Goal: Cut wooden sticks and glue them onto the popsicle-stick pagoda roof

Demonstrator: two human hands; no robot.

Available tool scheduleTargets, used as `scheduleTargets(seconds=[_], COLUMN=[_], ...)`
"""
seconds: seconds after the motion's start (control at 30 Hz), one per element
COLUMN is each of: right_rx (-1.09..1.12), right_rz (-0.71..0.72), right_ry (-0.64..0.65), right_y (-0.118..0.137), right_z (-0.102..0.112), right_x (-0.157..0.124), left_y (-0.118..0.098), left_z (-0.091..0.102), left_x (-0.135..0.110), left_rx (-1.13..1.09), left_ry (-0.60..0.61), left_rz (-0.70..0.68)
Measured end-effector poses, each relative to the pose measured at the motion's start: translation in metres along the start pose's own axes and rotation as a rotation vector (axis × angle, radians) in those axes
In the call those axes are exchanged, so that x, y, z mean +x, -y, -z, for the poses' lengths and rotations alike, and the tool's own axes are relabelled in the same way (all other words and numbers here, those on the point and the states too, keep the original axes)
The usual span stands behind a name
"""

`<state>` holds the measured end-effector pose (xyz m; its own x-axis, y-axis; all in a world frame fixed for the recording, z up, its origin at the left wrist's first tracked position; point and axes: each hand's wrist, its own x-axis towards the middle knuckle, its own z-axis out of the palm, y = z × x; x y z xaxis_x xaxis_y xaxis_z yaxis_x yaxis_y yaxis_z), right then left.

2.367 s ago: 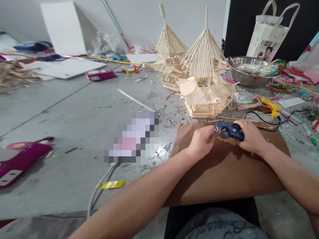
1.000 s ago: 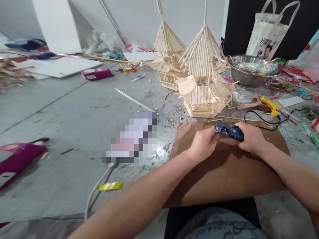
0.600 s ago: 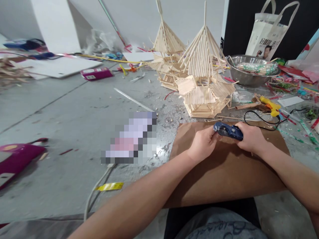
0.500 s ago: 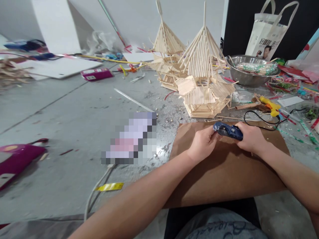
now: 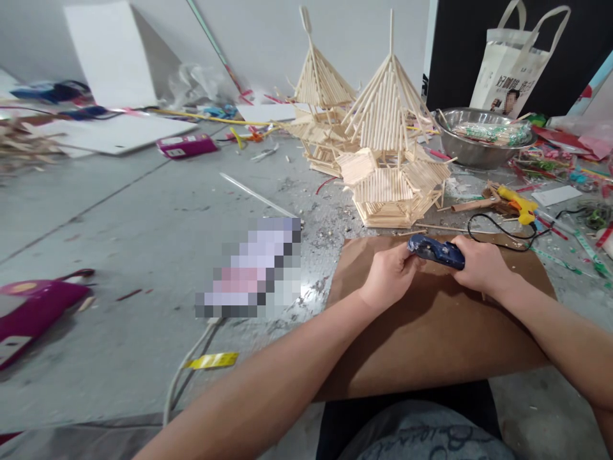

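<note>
Over the brown board (image 5: 431,345), my right hand (image 5: 483,267) is wrapped round one end of a dark blue hand tool (image 5: 438,252) with metal bolts in its side. The tool is held nearly level, and its exact kind does not show. My left hand (image 5: 389,278) is closed at the tool's other end, thumb and fingers pinched together. Whatever lies in that pinch is hidden. Just beyond the board stands a pavilion model (image 5: 387,188) built of thin wooden sticks, with a pointed roof. A second stick pavilion (image 5: 323,80) stands behind it.
A yellow glue gun (image 5: 520,203) with a black cord lies at the right. Behind it stand a metal bowl (image 5: 479,150) and a white bag (image 5: 505,73). Left of the board is a blurred-out phone (image 5: 253,265) on a white cable (image 5: 184,364). Purple packs (image 5: 186,146) lie farther left.
Both hands and the blue tool keep nearly the same place and pose. The whole view has shifted very slightly.
</note>
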<state>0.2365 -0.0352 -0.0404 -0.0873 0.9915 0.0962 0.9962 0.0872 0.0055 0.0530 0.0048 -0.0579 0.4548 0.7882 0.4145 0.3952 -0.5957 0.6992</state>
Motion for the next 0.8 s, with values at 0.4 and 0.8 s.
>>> scheduleTargets(seconds=[0.4,0.8], right_rx=[0.003,0.105], right_rz=[0.011,0.132], right_ry=[0.005,-0.080], right_y=[-0.003,-0.012], right_z=[-0.003,-0.010], right_x=[0.002,0.005], left_y=[0.002,0.000], left_z=[-0.001,0.001], left_x=[0.000,0.001], left_rx=[-0.014,-0.162], left_ry=[0.006,0.066], left_rz=[0.026,0.031])
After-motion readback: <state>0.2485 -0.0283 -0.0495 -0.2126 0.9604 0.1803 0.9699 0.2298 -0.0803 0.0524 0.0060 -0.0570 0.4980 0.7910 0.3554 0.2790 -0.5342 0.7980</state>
